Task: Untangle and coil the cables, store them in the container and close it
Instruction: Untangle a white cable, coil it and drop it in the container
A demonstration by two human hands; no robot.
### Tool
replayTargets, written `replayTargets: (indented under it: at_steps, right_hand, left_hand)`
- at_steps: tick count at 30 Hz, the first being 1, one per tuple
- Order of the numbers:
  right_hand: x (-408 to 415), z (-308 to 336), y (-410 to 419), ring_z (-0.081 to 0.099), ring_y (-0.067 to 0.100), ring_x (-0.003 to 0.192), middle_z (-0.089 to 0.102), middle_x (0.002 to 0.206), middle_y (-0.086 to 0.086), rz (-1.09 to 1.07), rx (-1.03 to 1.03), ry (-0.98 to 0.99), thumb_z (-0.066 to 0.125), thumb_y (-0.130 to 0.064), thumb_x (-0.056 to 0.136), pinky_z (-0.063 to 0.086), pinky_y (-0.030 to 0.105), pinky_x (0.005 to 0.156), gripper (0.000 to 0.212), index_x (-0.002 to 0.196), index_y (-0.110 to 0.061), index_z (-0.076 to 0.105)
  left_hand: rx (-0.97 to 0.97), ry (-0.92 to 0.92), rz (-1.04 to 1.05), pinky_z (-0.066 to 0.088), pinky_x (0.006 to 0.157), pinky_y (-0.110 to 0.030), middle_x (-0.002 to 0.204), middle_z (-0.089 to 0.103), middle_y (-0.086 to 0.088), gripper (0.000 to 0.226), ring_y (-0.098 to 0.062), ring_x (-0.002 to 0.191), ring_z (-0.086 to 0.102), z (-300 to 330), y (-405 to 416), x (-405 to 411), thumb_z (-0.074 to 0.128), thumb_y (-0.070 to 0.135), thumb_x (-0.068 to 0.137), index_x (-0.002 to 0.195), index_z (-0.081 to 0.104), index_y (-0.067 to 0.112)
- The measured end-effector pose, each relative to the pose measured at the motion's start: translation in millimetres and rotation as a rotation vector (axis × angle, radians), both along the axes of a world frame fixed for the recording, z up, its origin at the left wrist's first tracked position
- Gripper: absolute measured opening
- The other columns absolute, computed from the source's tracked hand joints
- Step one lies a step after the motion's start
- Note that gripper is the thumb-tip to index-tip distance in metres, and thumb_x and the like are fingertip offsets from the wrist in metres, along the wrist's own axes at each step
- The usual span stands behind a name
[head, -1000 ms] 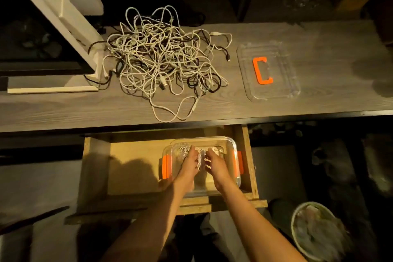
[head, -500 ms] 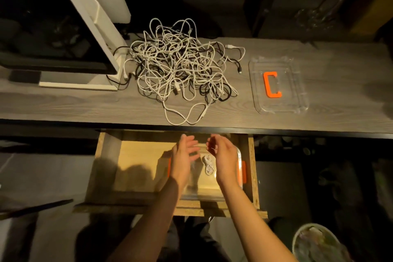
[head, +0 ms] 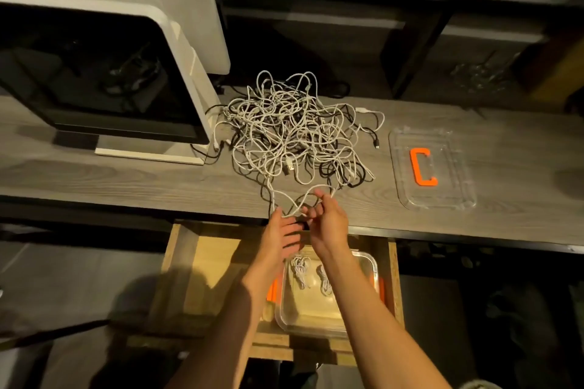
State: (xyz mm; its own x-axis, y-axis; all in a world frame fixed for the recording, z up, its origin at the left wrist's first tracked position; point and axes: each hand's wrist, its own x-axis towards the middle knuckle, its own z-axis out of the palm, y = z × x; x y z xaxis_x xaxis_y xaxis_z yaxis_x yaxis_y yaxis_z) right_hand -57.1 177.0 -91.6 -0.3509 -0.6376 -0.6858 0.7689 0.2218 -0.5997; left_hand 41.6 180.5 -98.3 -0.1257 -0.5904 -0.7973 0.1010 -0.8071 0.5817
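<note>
- The cable pile (head: 295, 133) is a loose knot of white and black cords on the desk (head: 126, 177), at 12 o'clock from the hands.
- Right hand (head: 328, 224) pinches a white loop (head: 303, 199); left hand (head: 279, 235) lies open beside it.
- Clear container (head: 374, 265) with two small white coils (head: 311, 273) sits in the drawer (head: 202, 262) at 6 o'clock.
- Its lid (head: 455, 167) lies at 3 o'clock from the pile.

You see the tangled white and black cables (head: 294, 133) heaped on the worktop, two coiled cables (head: 311, 275) inside the clear container (head: 316, 324), its lid (head: 431, 167) apart.

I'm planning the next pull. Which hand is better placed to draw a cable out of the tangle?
Right, probably. The right hand already pinches the white cable loop at the tangle's near edge; the left hand is open beside it.
</note>
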Motion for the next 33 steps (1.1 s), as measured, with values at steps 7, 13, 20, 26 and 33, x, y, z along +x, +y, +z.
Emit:
replayTargets:
  at_steps: [7,13,20,26,33]
  right_hand:
    - [12.5,73.7,-1.2,0.02,0.005,0.035,0.027,0.046,-0.008,-0.11,-0.35,-0.251,0.041,-0.027,0.102,0.015,0.02,0.037,0.026,0.092,-0.01,0.057]
    - [21.7,124.5,-11.4,0.021,0.004,0.034,0.027,0.045,-0.009,-0.12,-0.434,-0.196,0.037,-0.033,0.106,0.015,0.019,0.035,0.034,0.089,-0.012,0.058]
    - [10.8,160.9,-15.0,0.037,0.007,0.045,0.042,0.055,-0.005,-0.093,-0.449,0.05,0.042,-0.027,0.105,0.034,0.019,0.043,0.031,0.095,-0.008,0.064]
    - [-4.5,175.0,-2.7,0.044,0.008,0.049,0.054,0.058,-0.004,0.134,-0.203,0.482,0.058,-0.034,0.098,0.034,0.019,0.046,0.03,0.092,-0.007,0.071]
    - [-26.1,197.1,-3.1,0.058,0.013,0.072,0.065,0.077,-0.001,0.124,-0.195,0.895,0.058,-0.036,0.098,0.047,0.028,0.067,0.034,0.095,-0.006,0.073]
  left_hand:
    - [-0.101,0.345,0.23,0.05,0.089,-0.039,0.118,0.07,-0.016,0.049,-0.024,0.105,0.068,65.7,-29.0,12.7,0.041,0.048,0.102,0.126,0.058,0.009]
    - [-0.239,0.535,0.22,0.052,0.087,-0.039,0.098,0.073,-0.012,0.049,-0.025,0.095,0.072,136.7,-49.2,30.8,0.038,0.045,0.104,0.123,0.058,0.004]
    - [-0.353,0.363,0.084,0.059,0.069,-0.036,0.077,0.064,-0.006,0.022,-0.02,0.071,0.07,184.3,-59.0,33.3,0.049,0.019,0.103,0.105,0.065,0.005]
    - [-0.507,0.121,-0.045,0.056,0.049,-0.027,0.062,0.06,-0.005,0.027,-0.016,0.052,0.065,225.0,-66.9,31.6,0.052,0.023,0.103,0.092,0.063,0.001]
    - [-0.354,0.532,0.196,0.06,0.056,-0.032,0.06,0.053,-0.003,0.025,-0.016,0.056,0.064,255.8,-73.6,19.8,0.041,0.019,0.107,0.093,0.056,0.004]
